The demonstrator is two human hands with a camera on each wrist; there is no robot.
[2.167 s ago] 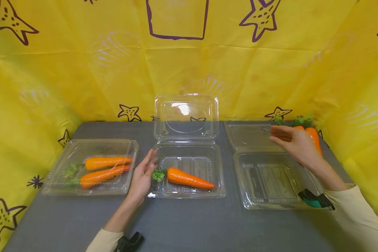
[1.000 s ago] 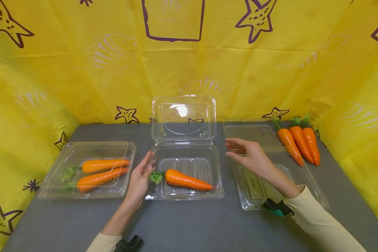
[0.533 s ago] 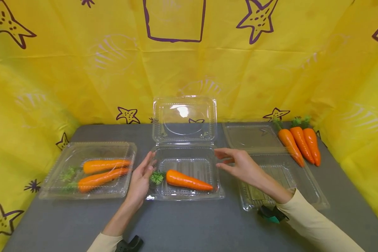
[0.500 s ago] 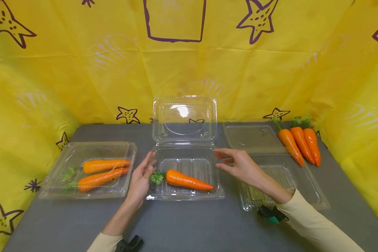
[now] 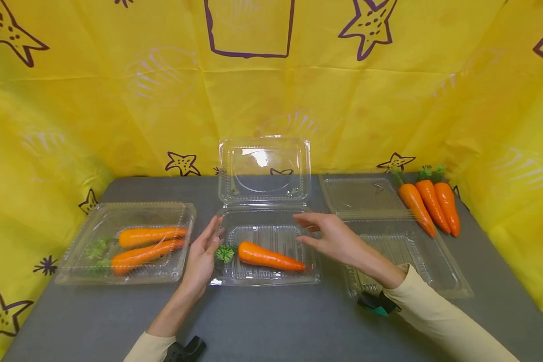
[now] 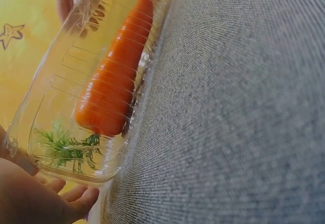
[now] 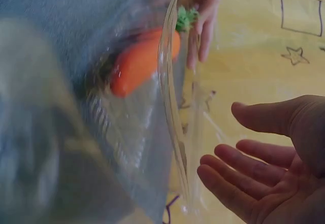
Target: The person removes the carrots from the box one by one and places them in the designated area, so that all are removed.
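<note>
In the head view, the carrot point(image 5: 269, 257) lies inside the middle container point(image 5: 280, 236), toward the 6 o'clock wall, its long axis running nearly crosswise: the tip points between 3 and 4 o'clock and the green tuft point(image 5: 225, 254) sits at the 9 o'clock end. It is bright orange and glossy, thick and rounded at the shoulder, tapering smoothly to a narrow tip. The clear lid point(image 5: 264, 168) stands up at 12 o'clock. The left hand point(image 5: 202, 254) is at the 9 o'clock wall, thumb and fingers slightly apart; the right hand point(image 5: 332, 236) is at the 3 o'clock edge, thumb and fingers parted, and whether it touches the plastic cannot be told. On the grey table point(image 5: 258, 322), a closed left container point(image 5: 140, 213) with two carrots point(image 5: 151, 236) is at 9 o'clock from the middle one, and an open right container point(image 5: 404, 246) at 3 o'clock, with three carrots point(image 5: 431, 206) at 1 o'clock from that. In the left wrist view, the carrot's tip points to 1 o'clock behind the ribbed plastic, with highlights along its skin and the feathery tuft at 7 o'clock; the left hand's loose fingers lie beside the container's near end. In the right wrist view, the carrot is blurred, its tip aimed between 7 and 8 o'clock; the right hand, at 4 o'clock, shows its thumb well apart from its relaxed fingers.
</note>
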